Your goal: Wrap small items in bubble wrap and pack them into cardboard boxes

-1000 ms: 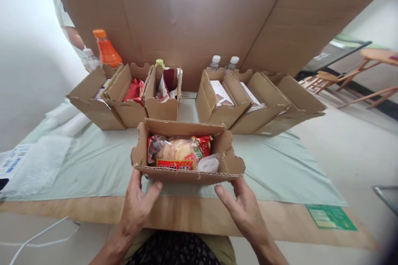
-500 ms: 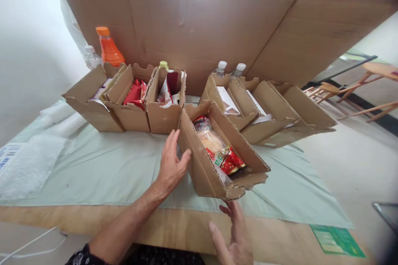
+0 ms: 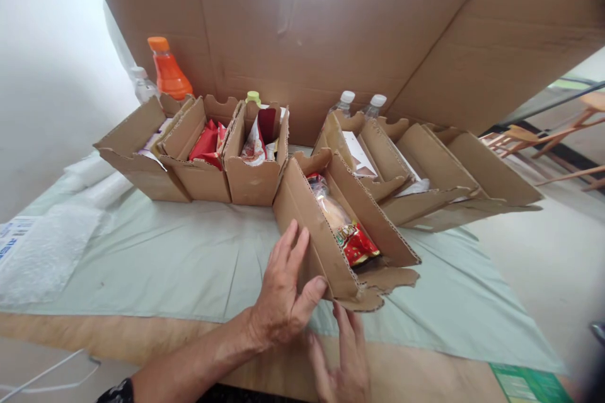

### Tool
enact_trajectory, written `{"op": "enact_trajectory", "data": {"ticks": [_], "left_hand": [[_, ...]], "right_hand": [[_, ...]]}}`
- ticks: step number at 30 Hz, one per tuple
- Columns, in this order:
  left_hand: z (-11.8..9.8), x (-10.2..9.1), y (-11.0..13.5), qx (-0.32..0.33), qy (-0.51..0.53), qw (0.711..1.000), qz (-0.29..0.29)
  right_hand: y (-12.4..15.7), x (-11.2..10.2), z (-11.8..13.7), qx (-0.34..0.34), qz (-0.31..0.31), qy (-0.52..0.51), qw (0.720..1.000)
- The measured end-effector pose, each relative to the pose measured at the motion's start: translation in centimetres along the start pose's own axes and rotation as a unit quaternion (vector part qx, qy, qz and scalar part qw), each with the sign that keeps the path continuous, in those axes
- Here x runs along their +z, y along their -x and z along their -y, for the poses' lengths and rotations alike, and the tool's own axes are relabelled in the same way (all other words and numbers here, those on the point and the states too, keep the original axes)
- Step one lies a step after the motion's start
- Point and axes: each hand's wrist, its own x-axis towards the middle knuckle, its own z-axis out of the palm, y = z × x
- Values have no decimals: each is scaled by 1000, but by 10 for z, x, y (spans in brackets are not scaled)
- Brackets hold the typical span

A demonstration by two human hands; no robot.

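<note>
A narrow open-topped cardboard box (image 3: 326, 252) stands at an angle in front of the row. A clear pack (image 3: 333, 209) with something pale and round inside and a red snack packet (image 3: 357, 245) lie in it. My left hand (image 3: 286, 286) rests against the box's left side, fingers stretched out and thumb apart, wrapped round nothing. Below the near end is my right hand (image 3: 343, 359), open, with thumb and fingers apart. Its fingertips reach the box's lower front edge and are partly hidden there.
Similar boxes stand behind, holding a red bag (image 3: 207, 143) and a white box (image 3: 359, 154) among others. Bottles, one an orange bottle (image 3: 171, 72), stand before a tall cardboard panel (image 3: 302, 31). Bubble wrap (image 3: 57, 252) lies left on the green cloth (image 3: 189, 264).
My left hand has moved right and nearer along the box's side, now laid against it. The right hand has shifted slightly left. The box has turned a little.
</note>
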Motion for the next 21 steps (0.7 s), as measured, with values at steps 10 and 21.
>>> {"op": "enact_trajectory", "data": {"ticks": [10,21], "left_hand": [[16,-30,-59,-41,49,997,-37],[40,-24,-22,-207,86,974,-37]], "right_hand": [[-73,14,34,-88,82,7,993],[-195,64,5,-48,148,10,988]]}}
